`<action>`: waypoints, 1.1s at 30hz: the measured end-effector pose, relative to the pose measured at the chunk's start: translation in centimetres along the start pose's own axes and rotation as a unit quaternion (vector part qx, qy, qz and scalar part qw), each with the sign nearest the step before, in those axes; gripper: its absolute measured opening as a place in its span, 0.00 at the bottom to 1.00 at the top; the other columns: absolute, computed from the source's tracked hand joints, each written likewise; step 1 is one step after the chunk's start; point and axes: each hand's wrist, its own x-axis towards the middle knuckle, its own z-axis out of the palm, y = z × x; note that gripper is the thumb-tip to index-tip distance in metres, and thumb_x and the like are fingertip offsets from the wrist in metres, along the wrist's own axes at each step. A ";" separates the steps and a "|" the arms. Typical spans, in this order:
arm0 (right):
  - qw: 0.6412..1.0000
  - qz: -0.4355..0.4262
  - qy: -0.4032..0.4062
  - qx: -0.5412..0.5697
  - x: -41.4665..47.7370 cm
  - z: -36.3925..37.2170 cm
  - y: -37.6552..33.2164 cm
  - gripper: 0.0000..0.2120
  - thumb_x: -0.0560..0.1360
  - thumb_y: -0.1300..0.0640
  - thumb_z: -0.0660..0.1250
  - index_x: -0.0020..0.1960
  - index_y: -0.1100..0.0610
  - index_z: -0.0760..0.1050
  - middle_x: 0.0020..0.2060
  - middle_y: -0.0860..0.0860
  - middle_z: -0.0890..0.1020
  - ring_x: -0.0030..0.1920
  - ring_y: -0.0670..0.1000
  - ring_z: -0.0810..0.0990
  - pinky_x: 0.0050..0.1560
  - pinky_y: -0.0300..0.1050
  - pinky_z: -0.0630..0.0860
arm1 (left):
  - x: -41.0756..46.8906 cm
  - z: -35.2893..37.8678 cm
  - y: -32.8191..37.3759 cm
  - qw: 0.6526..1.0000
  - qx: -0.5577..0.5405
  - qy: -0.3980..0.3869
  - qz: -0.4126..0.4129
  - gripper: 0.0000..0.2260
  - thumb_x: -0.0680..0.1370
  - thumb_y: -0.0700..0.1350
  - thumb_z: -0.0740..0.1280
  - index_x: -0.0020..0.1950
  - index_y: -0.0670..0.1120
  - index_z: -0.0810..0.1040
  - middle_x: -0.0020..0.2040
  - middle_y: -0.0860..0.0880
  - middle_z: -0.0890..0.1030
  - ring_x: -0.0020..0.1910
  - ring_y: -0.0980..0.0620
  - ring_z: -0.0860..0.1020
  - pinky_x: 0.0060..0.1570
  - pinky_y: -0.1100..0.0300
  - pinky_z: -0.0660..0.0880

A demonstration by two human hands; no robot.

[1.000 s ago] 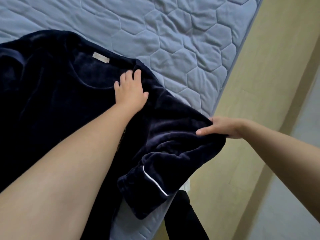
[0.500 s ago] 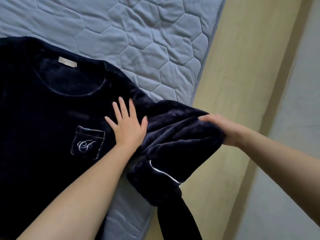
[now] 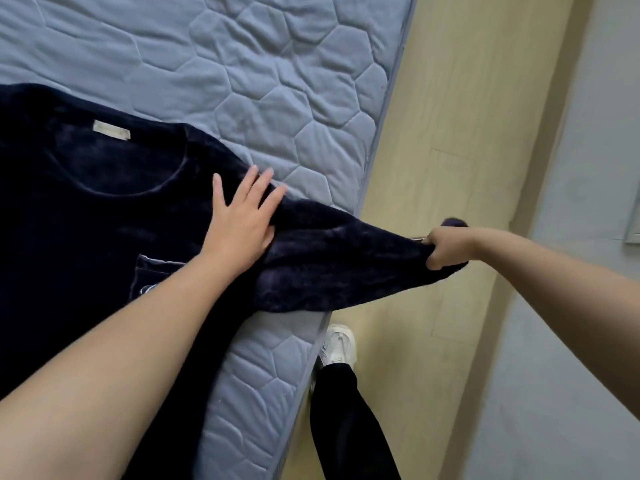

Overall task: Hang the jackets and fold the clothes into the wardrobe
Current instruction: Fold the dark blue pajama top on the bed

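Dark blue and fuzzy, the top (image 3: 104, 230) is lying flat on the grey quilted mattress (image 3: 242, 64), front side up, close to the edge. The left hand (image 3: 242, 220) is pressing down on the shoulder with its fingers straight and spread, gripping nothing. The right hand (image 3: 446, 251) is curling its fingers tight round the end of the sleeve (image 3: 346, 261) and is holding it out past the mattress edge, over the yellow floor (image 3: 450, 133).

A few things could be going wrong from here. If the right hand is pulling too hard, the whole top may be sliding toward the edge, because the cloth looks slippy and only one flat hand is pinning it. If the right hand is letting go too soon, the sleeve may be dropping to the floor and getting dirty. If the sleeve is going over crooked, the fold may be coming out lumpy and not sitting well in the wardrobe, which is not showing here.
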 end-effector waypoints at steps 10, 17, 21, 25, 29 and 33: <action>0.978 0.179 0.110 -0.014 3.6 2.9 0.6 0.16 0.74 0.52 0.55 0.57 0.54 0.74 0.57 0.55 0.77 0.61 0.60 0.73 0.70 0.63 0.50 | 5.2 -1.2 -0.8 0.996 -0.071 -0.044 -0.032 0.12 0.79 0.52 0.59 0.56 0.46 0.73 0.55 0.45 0.77 0.59 0.43 0.73 0.68 0.43 0.55; 0.965 0.209 0.090 -0.130 3.3 2.6 1.5 0.25 0.78 0.39 0.54 0.67 0.54 0.71 0.66 0.55 0.74 0.66 0.59 0.71 0.70 0.61 0.56 | 5.5 -1.1 -0.3 0.999 -0.019 0.045 -0.015 0.11 0.79 0.51 0.60 0.54 0.44 0.72 0.53 0.44 0.74 0.55 0.43 0.71 0.58 0.48 0.60; 0.975 0.077 0.203 -0.058 2.4 3.7 -1.4 0.25 0.76 0.46 0.62 0.71 0.52 0.65 0.67 0.56 0.70 0.66 0.60 0.70 0.65 0.56 0.67 | 1.7 -1.0 1.7 0.986 -0.103 0.101 -0.089 0.12 0.75 0.45 0.65 0.58 0.43 0.73 0.58 0.44 0.73 0.59 0.43 0.70 0.65 0.46 0.60; 0.947 -0.120 0.242 0.174 1.1 5.8 -6.6 0.24 0.73 0.56 0.64 0.69 0.56 0.67 0.64 0.56 0.72 0.63 0.57 0.72 0.59 0.47 0.69 | -5.9 0.0 4.3 0.944 -0.263 0.120 -0.159 0.02 0.74 0.42 0.66 0.44 0.46 0.74 0.41 0.50 0.75 0.40 0.49 0.73 0.43 0.55 0.67; 0.901 -0.167 0.279 0.287 0.3 7.2 -9.7 0.24 0.73 0.55 0.64 0.68 0.55 0.65 0.64 0.52 0.72 0.63 0.53 0.71 0.58 0.45 0.68 | -11.0 1.9 7.6 0.775 -0.460 -0.094 -0.423 0.14 0.78 0.48 0.61 0.36 0.43 0.75 0.33 0.48 0.80 0.30 0.50 0.77 0.34 0.56 0.76; 0.868 -0.172 0.323 0.335 0.4 6.3 -10.4 0.26 0.73 0.53 0.66 0.69 0.55 0.64 0.62 0.50 0.72 0.64 0.50 0.70 0.62 0.45 0.67 | -11.2 2.4 8.8 0.363 -0.739 -0.033 -0.567 0.08 0.79 0.42 0.64 0.52 0.38 0.75 0.49 0.42 0.81 0.47 0.48 0.82 0.44 0.57 0.80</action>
